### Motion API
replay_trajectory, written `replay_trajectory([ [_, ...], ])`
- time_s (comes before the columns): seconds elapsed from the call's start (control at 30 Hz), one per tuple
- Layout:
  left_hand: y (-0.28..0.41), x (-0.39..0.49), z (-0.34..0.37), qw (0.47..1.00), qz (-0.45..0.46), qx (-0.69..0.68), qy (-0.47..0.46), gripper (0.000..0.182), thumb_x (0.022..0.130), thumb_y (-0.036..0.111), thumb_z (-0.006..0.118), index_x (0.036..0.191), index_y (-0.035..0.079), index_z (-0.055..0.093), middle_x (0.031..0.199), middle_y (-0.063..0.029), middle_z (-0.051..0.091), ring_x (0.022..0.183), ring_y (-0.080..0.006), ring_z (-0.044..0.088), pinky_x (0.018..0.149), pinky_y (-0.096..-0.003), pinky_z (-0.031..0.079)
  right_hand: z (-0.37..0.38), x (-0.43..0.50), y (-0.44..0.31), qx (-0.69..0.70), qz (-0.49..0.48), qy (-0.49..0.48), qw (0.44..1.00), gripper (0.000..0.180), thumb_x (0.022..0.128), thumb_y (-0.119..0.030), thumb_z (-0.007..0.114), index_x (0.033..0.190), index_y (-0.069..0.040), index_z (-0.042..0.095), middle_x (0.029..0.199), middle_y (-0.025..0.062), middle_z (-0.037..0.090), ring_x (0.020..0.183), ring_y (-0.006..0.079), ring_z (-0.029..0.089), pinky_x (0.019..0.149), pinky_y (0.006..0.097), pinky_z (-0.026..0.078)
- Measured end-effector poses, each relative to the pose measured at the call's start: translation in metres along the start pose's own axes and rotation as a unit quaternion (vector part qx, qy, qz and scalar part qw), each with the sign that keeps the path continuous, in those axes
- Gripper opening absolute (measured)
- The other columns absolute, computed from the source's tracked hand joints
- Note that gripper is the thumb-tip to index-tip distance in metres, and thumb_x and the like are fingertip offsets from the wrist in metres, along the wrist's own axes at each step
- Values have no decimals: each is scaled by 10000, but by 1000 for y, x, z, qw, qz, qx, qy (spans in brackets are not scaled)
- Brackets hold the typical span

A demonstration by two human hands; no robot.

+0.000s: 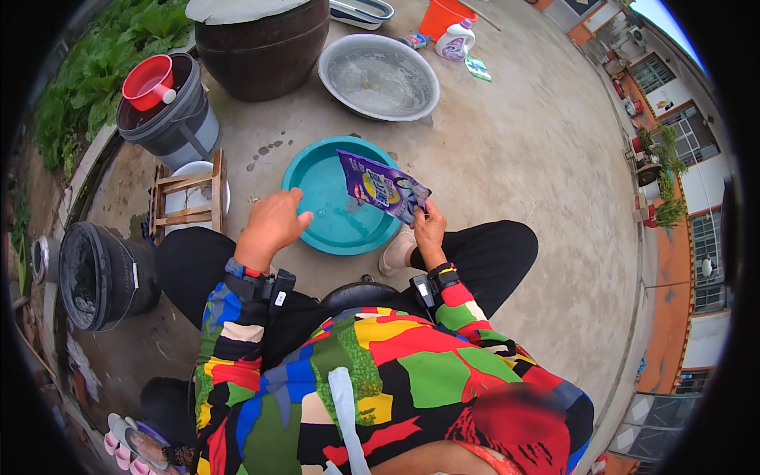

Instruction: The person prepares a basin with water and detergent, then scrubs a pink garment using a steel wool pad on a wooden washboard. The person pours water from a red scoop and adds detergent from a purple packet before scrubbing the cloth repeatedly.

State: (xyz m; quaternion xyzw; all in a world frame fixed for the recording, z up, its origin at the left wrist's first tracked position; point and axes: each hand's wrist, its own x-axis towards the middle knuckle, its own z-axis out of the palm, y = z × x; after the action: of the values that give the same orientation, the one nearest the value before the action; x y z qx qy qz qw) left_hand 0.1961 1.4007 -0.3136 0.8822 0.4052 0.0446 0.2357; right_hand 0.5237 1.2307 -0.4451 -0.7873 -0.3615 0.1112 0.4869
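Observation:
A purple printed plastic packet (383,185), which bears writing, hangs tilted over the right part of a teal plastic basin (291,178). My right hand (430,228) grips it by its lower right corner. A little clear water with a few bubbles lies in the basin. My left hand (270,225) holds nothing; its thumb is apart from the other fingers, and it hovers at the basin's left rim. I cannot tell whether it touches the rim. The basin stands on the concrete ground between my knees.
Beyond the basin stand a metal basin (415,65) with water, a large dark jar (261,53), a detergent bottle (456,41) and an orange bucket (430,21). To the left are a bucket (196,127) bearing a red dipper (145,80), a wooden rack (184,184) and a black bucket (136,270).

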Motion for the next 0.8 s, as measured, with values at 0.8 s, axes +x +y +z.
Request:
replay_trajectory([
  [0.8, -3, 4, 2, 1000, -15, 7, -22, 375, 908, 344, 699, 1099, 28, 633, 1052, -201, 709, 1020, -407, 672, 862, -524, 531, 52, 27, -14, -21, -71, -35, 997, 77, 893, -64, 623, 955, -42, 663, 773, 228, 628, 703, 395, 636, 651, 440, 496],
])
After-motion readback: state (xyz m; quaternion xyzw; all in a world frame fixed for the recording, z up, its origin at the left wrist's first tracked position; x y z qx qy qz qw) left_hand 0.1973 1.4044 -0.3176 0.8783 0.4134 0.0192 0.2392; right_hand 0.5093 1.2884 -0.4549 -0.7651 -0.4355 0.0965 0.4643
